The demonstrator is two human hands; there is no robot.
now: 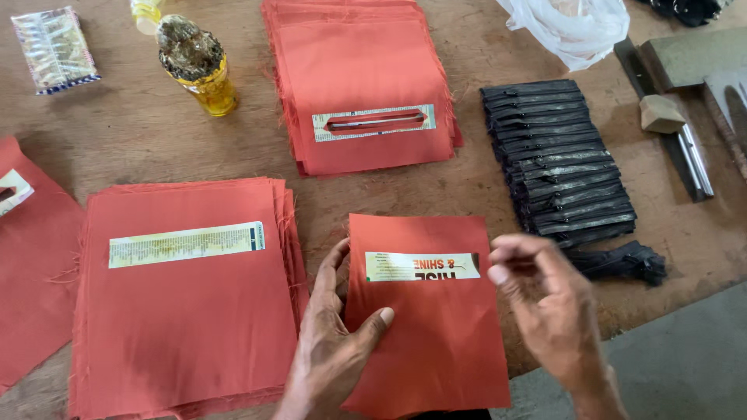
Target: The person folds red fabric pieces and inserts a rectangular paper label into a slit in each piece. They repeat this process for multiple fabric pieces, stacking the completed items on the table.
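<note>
**A:** Down at the near edge of the wooden table (140, 132), the left hand (331, 342) is flat on a single orange cloth piece (436, 342). Thumb over the face, fingers curled round its left edge, so it grips that edge lightly.

**B:** And the right hand (552, 311)?

**A:** It hovers just off the piece's right edge, fingers half curled, nothing in them. Slightly blurred, so I can't tell whether a fingertip touches the cloth.

**B:** What's on that piece?

**A:** A printed paper strip (422, 266) lies across its upper part, upside down to us. The lower end of the piece hangs over the near edge.

**B:** Neighbours?

**A:** Just beside it on the left, a stack of orange pieces (179, 334) with a pale paper strip on top. Toward the far edge, a second orange stack (366, 70); its top piece has a strip with a slit cut through it. Right of centre, a neat pile of black zippers (556, 163), and a loose black bundle (622, 263) near the right hand.

**B:** Far corners?

**A:** A yellow bottle (198, 66) at far left, with a clear packet (54, 48) beyond it. A white plastic bag (576, 27) at far right, metal tools (685, 117) beside it.
</note>
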